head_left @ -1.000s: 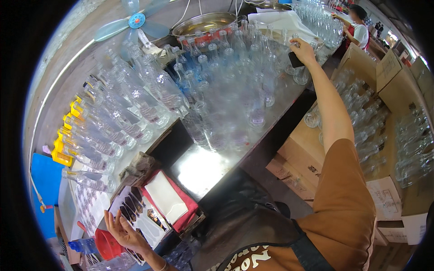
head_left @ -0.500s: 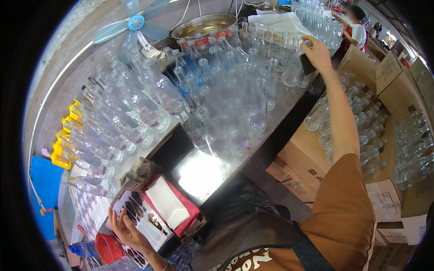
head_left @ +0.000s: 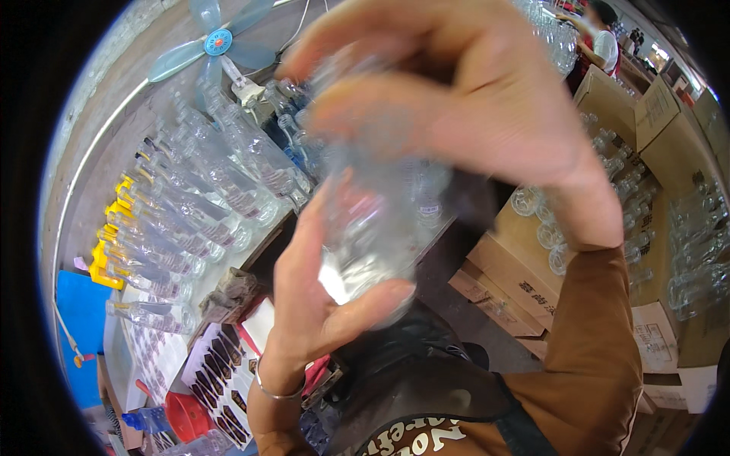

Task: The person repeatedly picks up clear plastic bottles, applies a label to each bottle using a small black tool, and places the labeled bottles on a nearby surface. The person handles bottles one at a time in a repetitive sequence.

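Observation:
A clear glass bottle [head_left: 365,205], blurred by motion, is held up close in the middle of the head view. My right hand [head_left: 502,99] has its fingers curled round the bottle's upper part. Lower down, my left hand [head_left: 308,304] is at the bottle's base, thumb on one side and fingers on the other. Just beneath my right hand is a dark, blurred patch [head_left: 469,199] whose kind I cannot make out. Behind my hands stand other clear bottles [head_left: 430,201] on the metal table, largely hidden.
Rows of glass bottles [head_left: 217,178] lean at the left beside yellow holders [head_left: 106,262]. Sheets of dark labels [head_left: 220,365] lie near a red plastic container [head_left: 186,416]. Cardboard boxes [head_left: 509,281] with bottles are at the right. A fan [head_left: 219,42] stands far left; another person [head_left: 604,49] is far right.
My right hand has come back from the far end of the table with a bottle. My left hand has risen from beside the label sheets to the bottle's base.

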The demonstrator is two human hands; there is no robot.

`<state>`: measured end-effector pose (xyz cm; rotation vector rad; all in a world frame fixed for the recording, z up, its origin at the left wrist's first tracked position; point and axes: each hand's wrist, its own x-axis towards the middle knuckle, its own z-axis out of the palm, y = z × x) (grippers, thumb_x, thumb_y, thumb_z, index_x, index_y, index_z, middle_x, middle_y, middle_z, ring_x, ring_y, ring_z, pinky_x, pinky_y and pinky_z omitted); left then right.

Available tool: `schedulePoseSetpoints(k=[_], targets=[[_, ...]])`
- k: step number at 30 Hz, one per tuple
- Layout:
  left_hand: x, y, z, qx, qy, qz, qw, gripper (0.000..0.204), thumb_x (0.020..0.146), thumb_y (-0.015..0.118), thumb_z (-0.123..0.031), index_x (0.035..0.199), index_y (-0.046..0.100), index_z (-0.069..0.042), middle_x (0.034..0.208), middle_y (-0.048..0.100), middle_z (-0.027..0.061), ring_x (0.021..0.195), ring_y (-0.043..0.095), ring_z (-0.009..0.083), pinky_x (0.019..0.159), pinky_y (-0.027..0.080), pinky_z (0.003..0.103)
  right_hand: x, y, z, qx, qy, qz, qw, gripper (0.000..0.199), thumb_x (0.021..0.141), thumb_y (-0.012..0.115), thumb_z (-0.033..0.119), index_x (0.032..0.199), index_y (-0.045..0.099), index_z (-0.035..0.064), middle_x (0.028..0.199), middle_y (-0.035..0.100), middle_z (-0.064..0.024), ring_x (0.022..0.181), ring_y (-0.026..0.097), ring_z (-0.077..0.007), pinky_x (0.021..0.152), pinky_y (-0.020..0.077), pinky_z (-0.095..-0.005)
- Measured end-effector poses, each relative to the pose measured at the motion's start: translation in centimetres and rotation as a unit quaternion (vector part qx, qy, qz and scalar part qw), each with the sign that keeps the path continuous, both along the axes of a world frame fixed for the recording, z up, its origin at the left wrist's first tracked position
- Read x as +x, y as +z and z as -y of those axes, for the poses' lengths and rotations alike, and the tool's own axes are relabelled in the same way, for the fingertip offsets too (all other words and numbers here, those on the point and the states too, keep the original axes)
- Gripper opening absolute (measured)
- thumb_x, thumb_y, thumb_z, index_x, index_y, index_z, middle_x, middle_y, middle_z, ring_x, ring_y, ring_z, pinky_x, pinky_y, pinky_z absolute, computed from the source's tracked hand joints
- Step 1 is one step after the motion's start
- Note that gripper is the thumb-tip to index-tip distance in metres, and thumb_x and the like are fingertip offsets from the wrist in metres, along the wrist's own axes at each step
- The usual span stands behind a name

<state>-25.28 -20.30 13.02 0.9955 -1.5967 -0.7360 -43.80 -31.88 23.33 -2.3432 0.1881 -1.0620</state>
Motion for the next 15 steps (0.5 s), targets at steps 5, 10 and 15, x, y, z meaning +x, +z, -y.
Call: schedulePoseSetpoints(k=[5, 10, 15], targets=[[1.6, -2.3, -0.3, 0.048, -0.008, -0.167, 0.985, 0.081, 0.081, 0.076, -0.013, 0.148, 0.035, 0.007, 0.116, 0.064, 0.0153, 0.110, 0.064, 0.0266, 0.096, 0.052, 0.037, -3.8, 1.7, 4.9, 0.159, -0.044, -0.022, 0.986, 0.041, 0.098, 0.064, 0.038, 0.119, 0.066, 0.0030, 0.095, 0.072, -0.0099, 0.059, 0.063, -0.0109, 0.055, 0.0526, -0.0249], [9.3, -6.8, -5.0, 0.078, 0.203, -0.195, 0.956, 0.082, 0.086, 0.070, -0.032, 0.150, 0.033, 0.005, 0.119, 0.063, 0.0136, 0.110, 0.064, 0.0252, 0.098, 0.051, 0.038, -11.1, -9.8, 22.6, 0.092, -0.286, -0.100, 0.949, 0.038, 0.100, 0.059, 0.035, 0.114, 0.070, 0.0024, 0.096, 0.074, -0.0047, 0.077, 0.063, -0.0067, 0.073, 0.0500, -0.0256], [14.4, -11.2, -8.6, 0.095, 0.331, -0.172, 0.923, 0.082, 0.090, 0.073, -0.037, 0.152, 0.033, -0.002, 0.124, 0.060, 0.0105, 0.113, 0.061, 0.0244, 0.102, 0.048, 0.040, -12.1, -17.9, 29.5, 0.105, -0.275, -0.227, 0.928, 0.034, 0.091, 0.062, 0.034, 0.106, 0.074, 0.0057, 0.090, 0.076, -0.0031, 0.088, 0.069, -0.0154, 0.084, 0.0510, -0.0305]])
